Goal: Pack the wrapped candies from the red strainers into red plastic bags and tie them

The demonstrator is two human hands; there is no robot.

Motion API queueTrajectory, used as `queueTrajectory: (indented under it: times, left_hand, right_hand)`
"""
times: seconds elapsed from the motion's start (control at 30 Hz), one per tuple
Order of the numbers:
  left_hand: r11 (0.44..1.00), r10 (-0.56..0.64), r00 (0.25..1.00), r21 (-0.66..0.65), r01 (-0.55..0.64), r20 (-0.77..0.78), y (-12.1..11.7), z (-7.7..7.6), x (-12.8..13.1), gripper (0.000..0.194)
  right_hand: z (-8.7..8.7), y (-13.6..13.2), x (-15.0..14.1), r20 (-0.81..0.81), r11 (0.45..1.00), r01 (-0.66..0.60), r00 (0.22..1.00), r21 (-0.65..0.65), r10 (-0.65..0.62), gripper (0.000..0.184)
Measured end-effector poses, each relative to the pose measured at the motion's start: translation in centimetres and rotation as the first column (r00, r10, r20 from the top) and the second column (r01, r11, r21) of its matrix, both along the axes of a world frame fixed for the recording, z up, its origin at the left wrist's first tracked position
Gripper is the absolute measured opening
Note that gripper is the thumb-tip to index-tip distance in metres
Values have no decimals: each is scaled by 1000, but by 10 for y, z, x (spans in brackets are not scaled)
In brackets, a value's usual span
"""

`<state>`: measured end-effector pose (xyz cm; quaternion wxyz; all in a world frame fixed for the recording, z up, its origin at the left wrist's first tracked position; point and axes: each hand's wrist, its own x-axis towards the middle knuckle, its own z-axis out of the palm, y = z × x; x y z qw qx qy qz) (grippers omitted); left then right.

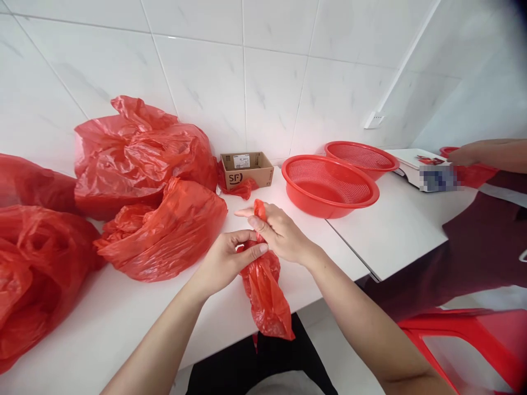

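Note:
A small red plastic bag (267, 296) hangs between my hands at the front edge of the white table, its lower end drooping over the edge. My left hand (230, 255) pinches the bag's gathered neck between thumb and fingers. Just above it, my right hand (280, 230) grips the twisted top of the bag, with the index finger pointing left and a loop of red plastic standing up by it. What is inside the bag cannot be made out.
Large red plastic bags (140, 148) fill the left side. Behind my hands stand a small cardboard box (263, 176) and a red colander (294, 189), with another colander (382, 171) behind. A co-worker's hand (463, 153) is by a white scale (415, 159); a red stool (461, 323) stands lower right.

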<state>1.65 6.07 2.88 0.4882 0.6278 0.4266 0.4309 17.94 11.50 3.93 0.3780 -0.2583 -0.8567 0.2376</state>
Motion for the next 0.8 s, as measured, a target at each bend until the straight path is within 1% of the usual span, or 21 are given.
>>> queueTrajectory:
  times: [0.07, 0.13, 0.23, 0.33, 0.4, 0.47, 0.53, 0.57, 0.6, 0.63, 0.7, 0.73, 0.77, 0.8]
  left_hand:
    - [999, 46, 997, -13, -45, 63, 2, -1, 1, 22]
    - [995, 95, 988, -12, -95, 118, 4, -4, 2, 25]
    - [989, 144, 978, -4, -145, 152, 4, -7, 6, 27]
    - [987, 157, 974, 19, -162, 161, 0, -3, 9, 24]
    - [987, 149, 967, 28, -158, 205, -2, 1, 8, 24]
    - [987, 141, 959, 45, -156, 246, -3, 3, 6, 27]
    - [985, 137, 963, 72, -157, 232, -3, 3, 2, 29]
    - [983, 133, 969, 93, -155, 206, -3, 2, 0, 29]
    - [983, 121, 978, 117, -142, 172, -3, 1, -2, 28]
    - [983, 99, 986, 142, -118, 133, -3, 0, -4, 26]
    - [981, 41, 998, 185, -50, 51, -4, 0, -6, 23]
    - [979, 18, 1000, 203, -20, 8, -4, 1, -7, 23]
    - [977, 10, 999, 211, -1, -37, -4, 2, -7, 23]
    - [977, 15, 997, 215, 2, -79, -5, 3, -8, 23]
  right_hand:
    - [0, 3, 2, 11, 992, -16, 1000, -129, 17, 38]
    - [-1, 2, 4, -53, 973, 4, 998, -233, -16, 31]
    - [1, -7, 6, -219, 953, 91, 963, -291, -158, 22]
    - [6, -25, 6, -337, 934, 168, 900, -315, -275, 15]
    - [5, -39, 7, -351, 915, 192, 880, -355, -321, 15]
    - [-3, -49, 8, -324, 884, 199, 878, -422, -352, 16]
    - [-13, -53, 10, -283, 855, 177, 894, -488, -347, 14]
    - [-18, -53, 12, -256, 849, 172, 907, -500, -334, 13]
    - [-22, -51, 13, -228, 856, 181, 919, -485, -323, 12]
    - [-24, -49, 15, -201, 874, 204, 926, -442, -318, 12]
    - [-26, -43, 18, -171, 917, 253, 933, -309, -316, 21]
    - [-25, -40, 19, -176, 934, 248, 938, -258, -298, 27]
    - [-25, -39, 19, -188, 946, 218, 946, -239, -265, 32]
    - [-25, -38, 17, -209, 953, 172, 951, -249, -226, 34]
